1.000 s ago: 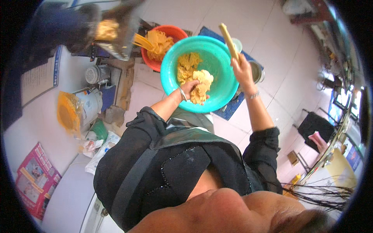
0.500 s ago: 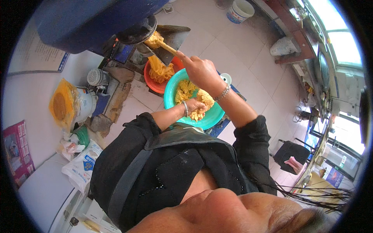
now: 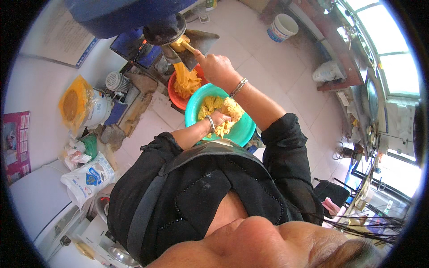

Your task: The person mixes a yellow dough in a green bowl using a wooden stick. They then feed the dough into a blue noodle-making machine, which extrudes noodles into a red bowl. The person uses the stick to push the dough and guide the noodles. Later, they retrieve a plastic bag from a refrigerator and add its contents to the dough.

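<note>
A teal plastic bowl (image 3: 241, 131) holds a lumpy heap of crumbly yellow dough (image 3: 219, 111), pale and moist-looking, piled toward the bowl's near-left side. The left hand (image 3: 217, 120) lies inside the bowl on top of the dough, fingers curled into the lumps, a bangle on the wrist; it grips dough, though how tightly cannot be told. The bowl sits just in front of the person's chest, under that hand.

The right hand (image 3: 216, 68) is raised beyond the bowl, well apart from the left hand, closed around a thin yellowish stick (image 3: 189, 47). The stick's long axis runs from the fist up and to the left, its far end pointing into the metal hopper (image 3: 203, 42) of a machine, where a clump of yellow dough sits. A beaded bracelet circles the right wrist.

Below the stick, just left of the right hand, yellow strands (image 3: 185, 80) hang from the machine's dark outlet (image 3: 166, 33) down into an orange basin (image 3: 176, 96), which touches the teal bowl's far-left rim.

Farther left of both hands stand a small motor (image 3: 115, 81) and a yellow-topped container (image 3: 73, 105); a white sack (image 3: 87, 176) lies near the left elbow. Far beyond the right hand stands a white bucket (image 3: 282, 27) on the tiled floor (image 3: 277, 71).
</note>
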Available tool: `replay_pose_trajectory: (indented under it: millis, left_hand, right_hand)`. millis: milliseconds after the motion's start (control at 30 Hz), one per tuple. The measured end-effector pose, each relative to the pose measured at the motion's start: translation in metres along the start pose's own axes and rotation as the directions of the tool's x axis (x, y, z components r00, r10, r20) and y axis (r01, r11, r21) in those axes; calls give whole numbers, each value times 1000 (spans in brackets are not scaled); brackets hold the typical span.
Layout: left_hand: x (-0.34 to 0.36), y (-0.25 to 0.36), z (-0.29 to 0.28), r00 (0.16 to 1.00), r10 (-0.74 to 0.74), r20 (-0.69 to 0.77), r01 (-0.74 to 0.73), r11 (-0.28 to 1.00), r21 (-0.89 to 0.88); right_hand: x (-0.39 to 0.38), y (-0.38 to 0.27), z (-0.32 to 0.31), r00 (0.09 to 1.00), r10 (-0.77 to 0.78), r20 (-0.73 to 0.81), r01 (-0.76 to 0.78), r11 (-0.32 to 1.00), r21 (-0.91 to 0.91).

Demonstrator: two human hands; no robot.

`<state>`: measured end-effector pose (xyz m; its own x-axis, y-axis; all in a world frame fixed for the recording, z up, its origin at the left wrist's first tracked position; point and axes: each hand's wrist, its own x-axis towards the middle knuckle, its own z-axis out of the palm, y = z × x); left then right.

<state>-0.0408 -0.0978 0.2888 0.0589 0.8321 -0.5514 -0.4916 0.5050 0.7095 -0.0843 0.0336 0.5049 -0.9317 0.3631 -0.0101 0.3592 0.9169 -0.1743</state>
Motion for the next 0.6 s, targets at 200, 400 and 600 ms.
replay_pose_trajectory:
  millis: [200,400,600]
  left_hand:
    - [12,-11,-12,1000,-14,-16,15,999,31]
    - [6,-8,-6,1000,9,-25,-9,1000,0]
    - [-36,33,3,940,20,341,78,959,-271]
  right_hand:
    - [2,-1,-1,1000,2,-21,-2,1000,-6]
    - [4,-1,-1,1000,-13,-14,12,999,-45]
    - [10,2,2,1000,-11,3,11,998,-62]
